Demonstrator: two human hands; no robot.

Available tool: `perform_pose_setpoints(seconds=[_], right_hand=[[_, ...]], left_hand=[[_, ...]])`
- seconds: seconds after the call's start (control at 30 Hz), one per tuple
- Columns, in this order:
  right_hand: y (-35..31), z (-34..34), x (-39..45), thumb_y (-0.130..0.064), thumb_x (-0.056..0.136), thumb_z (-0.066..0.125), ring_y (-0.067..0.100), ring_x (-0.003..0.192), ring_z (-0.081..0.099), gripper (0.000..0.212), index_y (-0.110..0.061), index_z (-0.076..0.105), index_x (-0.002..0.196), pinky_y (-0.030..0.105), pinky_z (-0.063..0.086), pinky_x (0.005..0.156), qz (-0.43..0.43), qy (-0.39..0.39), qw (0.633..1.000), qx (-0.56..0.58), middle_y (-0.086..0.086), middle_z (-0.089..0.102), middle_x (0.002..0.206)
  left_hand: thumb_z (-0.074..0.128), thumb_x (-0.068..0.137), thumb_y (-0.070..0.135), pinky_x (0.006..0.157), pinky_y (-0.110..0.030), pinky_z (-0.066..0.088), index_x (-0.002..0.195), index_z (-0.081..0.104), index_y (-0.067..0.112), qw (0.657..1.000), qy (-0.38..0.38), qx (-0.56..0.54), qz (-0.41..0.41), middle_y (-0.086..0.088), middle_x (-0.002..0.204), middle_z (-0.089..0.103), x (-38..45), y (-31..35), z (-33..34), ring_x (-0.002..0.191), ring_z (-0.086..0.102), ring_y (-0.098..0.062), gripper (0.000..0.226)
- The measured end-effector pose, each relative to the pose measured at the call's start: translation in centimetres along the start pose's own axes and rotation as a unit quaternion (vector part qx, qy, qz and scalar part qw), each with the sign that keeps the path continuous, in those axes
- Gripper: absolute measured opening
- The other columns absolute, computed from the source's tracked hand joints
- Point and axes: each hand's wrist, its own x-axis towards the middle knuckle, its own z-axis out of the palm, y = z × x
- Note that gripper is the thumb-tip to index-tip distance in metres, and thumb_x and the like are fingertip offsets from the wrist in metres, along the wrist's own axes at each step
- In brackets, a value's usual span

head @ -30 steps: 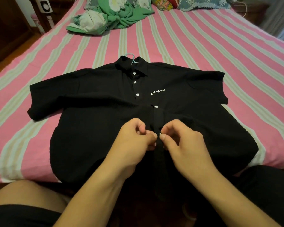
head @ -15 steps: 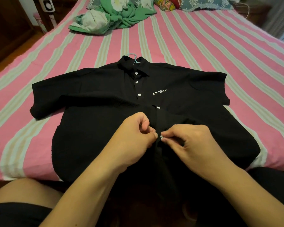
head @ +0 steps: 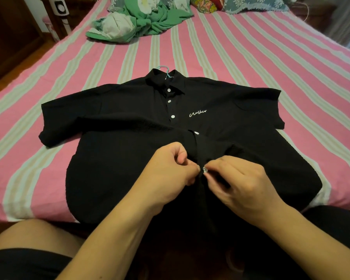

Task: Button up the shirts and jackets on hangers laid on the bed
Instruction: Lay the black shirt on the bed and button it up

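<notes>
A black short-sleeved shirt lies flat on the striped bed, on a light blue hanger whose hook sticks out of the collar. Several white buttons down its front are fastened. My left hand pinches the shirt's placket edge low on the front. My right hand pinches the facing edge, with a small white button showing between the two sets of fingertips. The hem hangs over the near bed edge, hidden behind my forearms.
A crumpled green and white cloth lies at the far left of the bed, with patterned pillows behind it. A white fan stands on the floor to the left. My knees sit against the near bed edge.
My hands have closed together on the placket and shifted slightly lower. The white button now shows between my fingertips, where a second ago it was hidden.
</notes>
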Motion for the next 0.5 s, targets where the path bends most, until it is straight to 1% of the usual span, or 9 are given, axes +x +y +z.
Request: perform_pose_setpoints(seconds=[0.1, 0.17, 0.2, 0.27, 0.33, 0.37, 0.4, 0.43, 0.5], right_hand=[[-0.6, 0.2, 0.3, -0.006, 0.090, 0.071, 0.011, 0.074, 0.065, 0.004, -0.010, 0.072, 0.090, 0.026, 0.052, 0.068, 0.101, -0.010, 0.991, 0.086, -0.005, 0.068, 0.083], [-1.1, 0.0, 0.8, -0.004, 0.088, 0.073, 0.013, 0.071, 0.068, 0.010, -0.014, 0.072, 0.085, 0.030, 0.057, 0.068, 0.258, -0.035, 0.942, 0.212, -0.005, 0.070, 0.077], [-1.2, -0.2, 1.2, -0.003, 0.088, 0.072, 0.015, 0.067, 0.069, 0.010, -0.011, 0.071, 0.083, 0.034, 0.060, 0.068, 0.345, -0.062, 0.885, 0.306, 0.000, 0.070, 0.074], [-1.0, -0.6, 2.0, -0.002, 0.091, 0.067, 0.020, 0.059, 0.064, 0.013, -0.005, 0.067, 0.079, 0.037, 0.061, 0.063, 0.480, -0.122, 0.739, 0.457, 0.008, 0.063, 0.068], [-0.4, -1.0, 2.5, -0.004, 0.091, 0.061, 0.013, 0.050, 0.053, 0.015, -0.007, 0.065, 0.077, 0.029, 0.055, 0.053, 0.566, -0.153, 0.590, 0.555, 0.006, 0.055, 0.064], [-0.2, -1.2, 2.7, -0.006, 0.090, 0.060, 0.009, 0.047, 0.048, 0.015, -0.008, 0.065, 0.076, 0.024, 0.051, 0.049, 0.589, -0.154, 0.534, 0.586, 0.003, 0.052, 0.063], [-0.1, -1.3, 2.7, -0.008, 0.090, 0.061, 0.007, 0.047, 0.046, 0.014, -0.009, 0.066, 0.077, 0.022, 0.048, 0.046, 0.595, -0.156, 0.515, 0.597, 0.001, 0.052, 0.063], [0.0, -1.3, 2.7, -0.009, 0.091, 0.062, 0.007, 0.048, 0.047, 0.013, -0.008, 0.068, 0.079, 0.022, 0.049, 0.047, 0.586, -0.166, 0.541, 0.580, 0.001, 0.053, 0.063], [0.0, -1.4, 2.4, -0.009, 0.095, 0.063, 0.010, 0.051, 0.053, 0.011, -0.004, 0.070, 0.087, 0.025, 0.053, 0.051, 0.552, -0.168, 0.655, 0.487, 0.004, 0.058, 0.065]], left_hand=[[0.058, 0.079, -0.011, 0.065, -0.037, 0.042, 0.072, 0.034, 0.019, 1.000, 0.011, -0.012, -0.013, -0.007, 0.065, 0.058, 0.2, -0.5, 0.4, 0.058, 0.057, -0.020, 0.039], [0.060, 0.081, -0.009, 0.064, -0.037, 0.045, 0.072, 0.035, 0.019, 1.000, 0.013, -0.016, -0.012, -0.007, 0.067, 0.059, 0.1, -0.8, 0.3, 0.059, 0.057, -0.018, 0.039], [0.062, 0.083, -0.006, 0.062, -0.035, 0.045, 0.072, 0.036, 0.018, 1.000, 0.018, 0.015, 0.004, -0.005, 0.069, 0.062, 0.0, -0.8, 0.3, 0.060, 0.056, -0.017, 0.037], [0.065, 0.086, 0.004, 0.060, -0.030, 0.046, 0.071, 0.038, 0.018, 0.990, 0.040, 0.125, 0.061, 0.002, 0.078, 0.069, -0.4, -1.1, 0.4, 0.064, 0.058, -0.016, 0.034], [0.066, 0.088, 0.011, 0.063, -0.026, 0.047, 0.072, 0.042, 0.021, 0.974, 0.058, 0.193, 0.106, 0.010, 0.083, 0.068, -0.8, -1.2, 0.7, 0.072, 0.060, -0.010, 0.031], [0.067, 0.089, 0.013, 0.064, -0.027, 0.049, 0.073, 0.044, 0.022, 0.972, 0.054, 0.199, 0.110, 0.011, 0.084, 0.068, -0.9, -1.3, 0.7, 0.074, 0.061, -0.010, 0.029], [0.068, 0.089, 0.013, 0.066, -0.029, 0.050, 0.075, 0.046, 0.022, 0.977, 0.037, 0.187, 0.098, 0.008, 0.084, 0.069, -0.9, -1.5, 0.6, 0.072, 0.062, -0.010, 0.028], [0.070, 0.090, 0.013, 0.068, -0.033, 0.053, 0.078, 0.048, 0.021, 0.985, 0.008, 0.154, 0.073, 0.002, 0.082, 0.070, -1.0, -1.6, 0.5, 0.071, 0.065, -0.012, 0.027], [0.070, 0.092, 0.008, 0.068, -0.040, 0.057, 0.084, 0.050, 0.013, 0.994, -0.067, 0.084, -0.001, -0.011, 0.076, 0.071, -1.2, -1.6, 0.1, 0.066, 0.070, -0.023, 0.022]])
